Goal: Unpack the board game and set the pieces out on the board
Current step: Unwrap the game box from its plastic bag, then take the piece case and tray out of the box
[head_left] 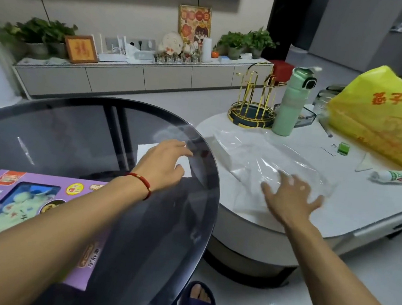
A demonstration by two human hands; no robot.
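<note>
The right hand (pixel 291 192) is lying with fingers spread flat on the clear plastic bag (pixel 270 159), which is stretching away from it on the white table (pixel 381 191) – long axis running up and to the left toward the glass table (pixel 71 122). The left hand (pixel 164 163) is reaching over a white sheet (pixel 143 152) at the glass rim, fingers loosely extended, gripping nothing I can make out. The purple game box (pixel 34 207) is sitting closed by the left forearm, so the left hand is nearer – likely the one to open it.
</note>
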